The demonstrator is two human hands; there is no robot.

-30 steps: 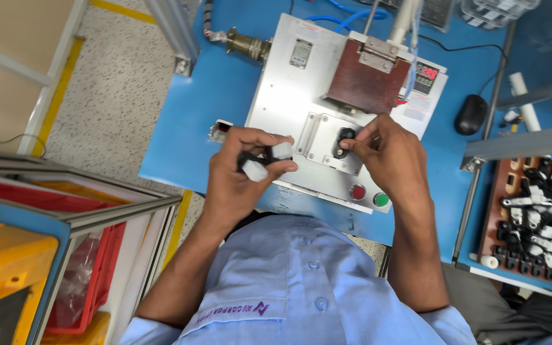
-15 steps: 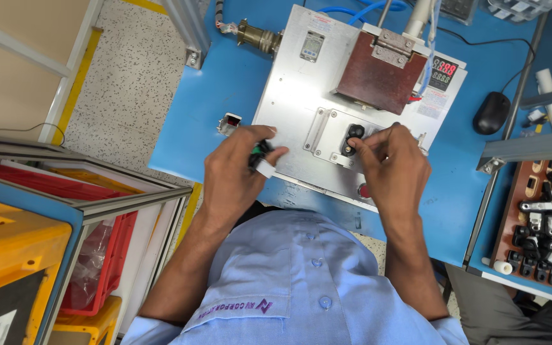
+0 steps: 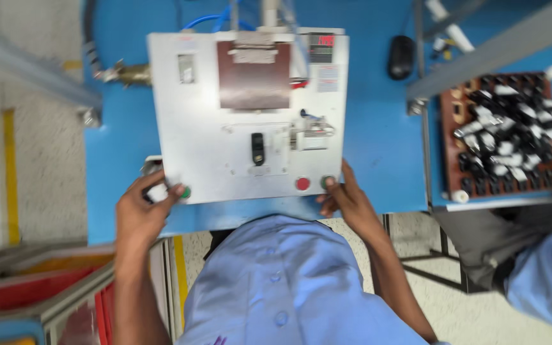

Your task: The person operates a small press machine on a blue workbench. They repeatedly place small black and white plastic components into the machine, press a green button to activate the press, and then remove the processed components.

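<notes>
A silver machine panel (image 3: 186, 128) sits on the blue table (image 3: 378, 140). A small black part (image 3: 258, 148) lies in the fixture at the panel's middle, below a brown plate (image 3: 253, 75). My left hand (image 3: 140, 214) is at the panel's front left corner. It curls around a small white part (image 3: 156, 192), and one fingertip touches a green button (image 3: 186, 191). My right hand (image 3: 347, 199) rests at the front right, holding nothing, with a fingertip on a second green button (image 3: 327, 182). A red button (image 3: 302, 184) lies between my hands, nearer my right one.
A brown tray (image 3: 447, 137) packed with several black and white parts stands on the right. A black mouse (image 3: 401, 56) lies behind it. A grey metal bar (image 3: 493, 48) crosses above. Another person's blue sleeve (image 3: 544, 278) shows at the lower right. Red and yellow bins (image 3: 33, 287) stand at the lower left.
Both hands have drawn back from the fixture to the panel's front corners, onto the green buttons. The black part now lies uncovered in the fixture. The view has shifted.
</notes>
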